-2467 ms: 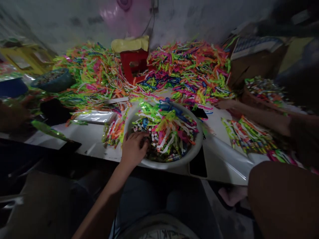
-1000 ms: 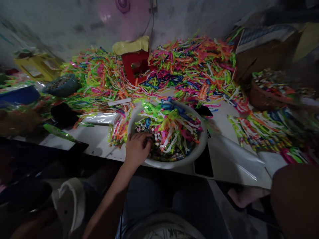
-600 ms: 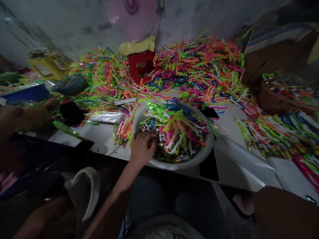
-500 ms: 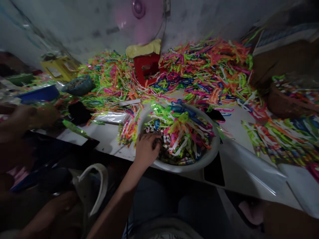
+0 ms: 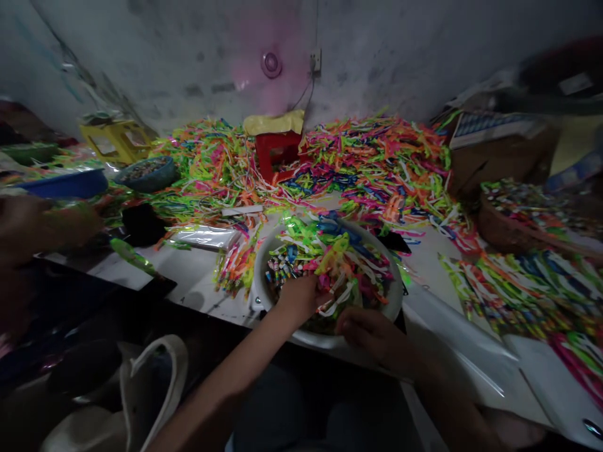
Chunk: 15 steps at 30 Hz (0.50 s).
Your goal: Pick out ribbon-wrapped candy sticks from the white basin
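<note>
A pale round basin point(image 5: 394, 314) at the table's front edge holds a bunch of bright coloured strips point(image 5: 346, 251) and small patterned sticks point(image 5: 281, 267). My left hand point(image 5: 301, 298) reaches into the basin over its contents. Its fingers are bent together against the strips, and what they pinch is too small to make out. My right hand point(image 5: 367, 331) is at the basin's front rim, fingers curled; blur and shadow hide what lies in them. A co-worker's blurred hand point(image 5: 28, 220) is at the far left.
Heaped strips point(image 5: 386, 157) line the wall around a red stool point(image 5: 268, 157). A pink fan point(image 5: 271, 64) spins behind. Plastic sheeting point(image 5: 464, 339) and a row of strip-ended sticks point(image 5: 522, 295) lie right, near a brown basin point(image 5: 504, 223). A white-handled bag point(image 5: 174, 370) is below left.
My right hand has come into view at the basin's front rim. My left hand has moved right, from the basin's left side toward the strips. The view has tilted up.
</note>
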Motion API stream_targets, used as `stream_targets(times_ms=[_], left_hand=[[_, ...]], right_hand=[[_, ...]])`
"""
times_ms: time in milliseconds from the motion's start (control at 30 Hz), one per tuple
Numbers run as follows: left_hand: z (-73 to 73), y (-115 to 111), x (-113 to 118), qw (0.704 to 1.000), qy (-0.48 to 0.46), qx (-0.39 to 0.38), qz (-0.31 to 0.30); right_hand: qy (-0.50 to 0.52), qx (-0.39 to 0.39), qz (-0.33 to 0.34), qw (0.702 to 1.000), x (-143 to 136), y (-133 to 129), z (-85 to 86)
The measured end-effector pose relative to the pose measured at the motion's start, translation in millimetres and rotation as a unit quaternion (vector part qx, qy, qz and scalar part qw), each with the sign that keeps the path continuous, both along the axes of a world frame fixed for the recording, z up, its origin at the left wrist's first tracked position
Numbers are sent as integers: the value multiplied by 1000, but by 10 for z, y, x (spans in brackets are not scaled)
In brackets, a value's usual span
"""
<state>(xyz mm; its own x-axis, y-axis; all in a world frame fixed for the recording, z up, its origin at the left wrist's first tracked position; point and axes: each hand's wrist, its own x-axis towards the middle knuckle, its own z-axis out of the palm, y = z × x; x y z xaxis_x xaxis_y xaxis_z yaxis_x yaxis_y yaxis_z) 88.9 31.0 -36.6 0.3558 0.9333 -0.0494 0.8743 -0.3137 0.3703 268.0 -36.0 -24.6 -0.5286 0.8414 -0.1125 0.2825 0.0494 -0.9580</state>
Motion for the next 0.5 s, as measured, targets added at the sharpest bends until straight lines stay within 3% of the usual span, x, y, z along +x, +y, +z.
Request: stream_targets(times_ms=[167,267,400,500], left_hand=[[-31,-25,-1,999,-29,14,-18],[-24,-66,-100,998,-54,10,-15],[81,-142,-392,987,-157,2,26],[196,-214,-645,948,-306,21,86]], right_hand=[[116,-33,-47,992,30,66,-135],[127,-39,-70,989,51,56,-152],[-1,33,-50,998,-34,62,-99],[-160,154,-9,975,-198,163,-42]])
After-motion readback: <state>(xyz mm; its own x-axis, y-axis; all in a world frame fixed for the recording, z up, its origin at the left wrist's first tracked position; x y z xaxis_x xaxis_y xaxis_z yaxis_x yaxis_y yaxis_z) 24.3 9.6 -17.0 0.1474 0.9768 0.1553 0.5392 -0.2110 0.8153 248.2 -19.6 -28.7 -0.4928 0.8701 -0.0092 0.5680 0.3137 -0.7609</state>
